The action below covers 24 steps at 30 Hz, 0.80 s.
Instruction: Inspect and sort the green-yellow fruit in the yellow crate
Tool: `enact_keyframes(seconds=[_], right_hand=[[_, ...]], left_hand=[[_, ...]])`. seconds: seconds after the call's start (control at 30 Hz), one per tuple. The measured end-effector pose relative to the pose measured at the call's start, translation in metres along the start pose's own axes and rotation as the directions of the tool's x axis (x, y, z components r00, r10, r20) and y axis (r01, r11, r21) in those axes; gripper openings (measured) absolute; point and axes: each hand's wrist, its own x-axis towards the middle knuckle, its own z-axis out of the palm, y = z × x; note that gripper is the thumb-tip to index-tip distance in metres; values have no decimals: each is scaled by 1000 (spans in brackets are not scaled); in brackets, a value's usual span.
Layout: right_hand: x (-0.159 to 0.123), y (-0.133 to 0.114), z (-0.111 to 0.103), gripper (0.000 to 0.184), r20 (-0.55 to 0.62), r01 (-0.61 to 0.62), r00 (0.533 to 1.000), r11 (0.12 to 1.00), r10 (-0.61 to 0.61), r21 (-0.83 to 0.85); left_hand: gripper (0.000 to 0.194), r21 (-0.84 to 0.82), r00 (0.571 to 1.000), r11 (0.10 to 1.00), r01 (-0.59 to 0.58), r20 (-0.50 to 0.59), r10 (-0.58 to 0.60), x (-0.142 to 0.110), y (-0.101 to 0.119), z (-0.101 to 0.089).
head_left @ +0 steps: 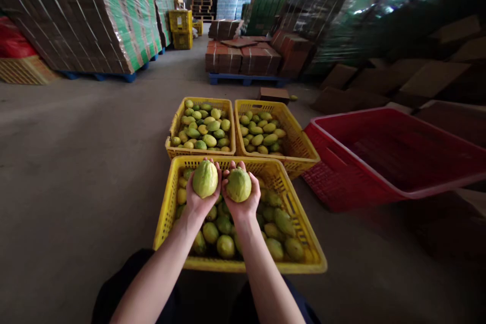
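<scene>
My left hand (199, 206), palm up, cups a large yellow-green lemon (205, 179) with a ribbed skin. Beside it my right hand (246, 207) cradles a rounder, greener lemon (239, 185), fingers curled behind it. Both hands are over the front yellow crate (250, 266), close together at about the same height. Inside that crate lie several green and yellow lemons (226, 246), partly hidden by my forearms. Just beyond stand a back left yellow crate (200, 152) and a back right yellow crate (304, 148), each holding smaller-looking lemons.
A red crate (337, 174) stands on the right, against the yellow ones. Behind are flattened cartons on a blue pallet (246, 80) and a small brown box (274, 94). Wrapped stacks (125, 20) rise at the left. Loose cardboard (429, 78) is piled at right.
</scene>
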Motion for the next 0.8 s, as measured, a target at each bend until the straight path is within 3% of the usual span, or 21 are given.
enact_keyframes(seconds=[0.27, 0.5, 0.67, 0.8], right_hand=[[2, 0, -7, 18, 73, -21, 997, 1000, 23, -20], [5, -5, -18, 13, 232, -16, 972, 994, 41, -109], [3, -13, -23, 26, 391, 16, 916, 967, 87, -253], [-1, -20, -24, 36, 447, 4, 883, 950, 143, -311]], left_hand=[[49, -34, 1000, 999, 12, 1, -12, -2, 1, 1], [39, 56, 998, 997, 51, -45, -49, -3, 2, 2], [56, 222, 991, 967, 128, 14, -135, -7, 5, 3], [62, 313, 977, 930, 193, 29, -212, -10, 5, 4]])
